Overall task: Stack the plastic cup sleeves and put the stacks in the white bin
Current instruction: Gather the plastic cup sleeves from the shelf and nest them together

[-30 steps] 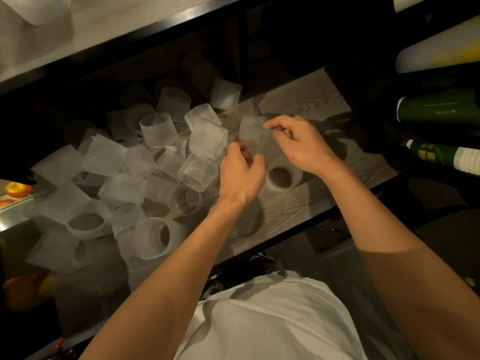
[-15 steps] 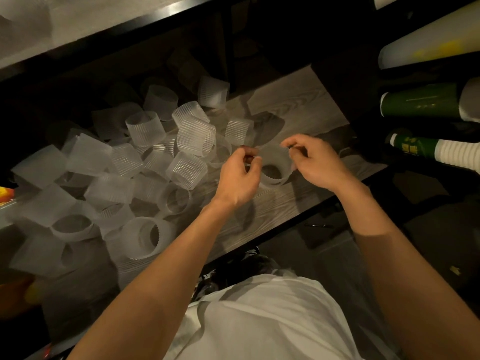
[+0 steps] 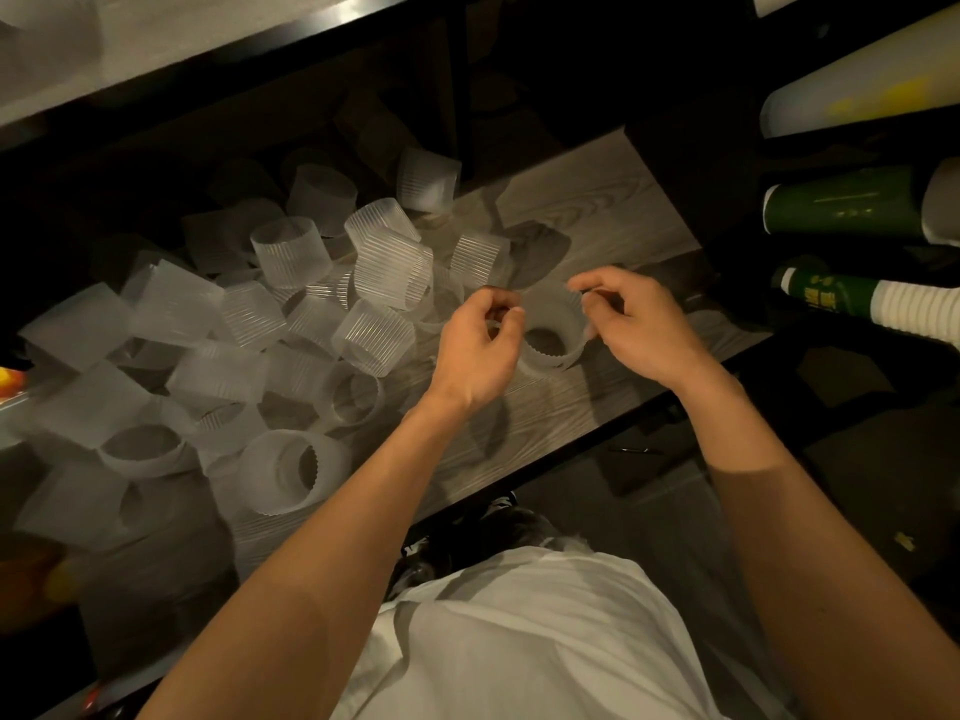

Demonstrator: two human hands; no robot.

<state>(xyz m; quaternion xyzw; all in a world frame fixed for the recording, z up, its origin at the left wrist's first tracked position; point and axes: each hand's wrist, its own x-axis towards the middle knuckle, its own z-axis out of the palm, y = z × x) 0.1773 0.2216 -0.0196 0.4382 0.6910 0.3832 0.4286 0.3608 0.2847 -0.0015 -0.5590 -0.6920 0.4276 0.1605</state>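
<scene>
A grey wood-grain tabletop runs from seven o'clock of the view up to one o'clock. Its far side, toward eleven and twelve o'clock, sinks into deep shadow, and what lies there is hard to make out.

A loose pile of translucent ribbed plastic cup sleeves is heaped on the table from eight to eleven o'clock. Some stand upright, some lie tipped on their sides, and several overlap. Those at the dark back are only dim outlines, and those at eight o'clock are blurred.

At six o'clock a white shirt is cut off by the lower edge. From two to three o'clock, three long tubes lie on their sides in dark racking, all cut off by the right edge: a white tube, a green tube and a green-and-white tube. The last shows the ridged rims of stacked cups.

Just right of centre, at the pile's three o'clock edge, is the held sleeve, its opening facing up. The left hand pinches its nine o'clock rim between thumb and forefinger, and the right hand pinches the three o'clock rim the same way. Whether its scalloped lower edge touches the table, or whether more than one sleeve is nested there, cannot be told.

At nine o'clock an orange object is cut off by the edge and cannot be identified.
</scene>
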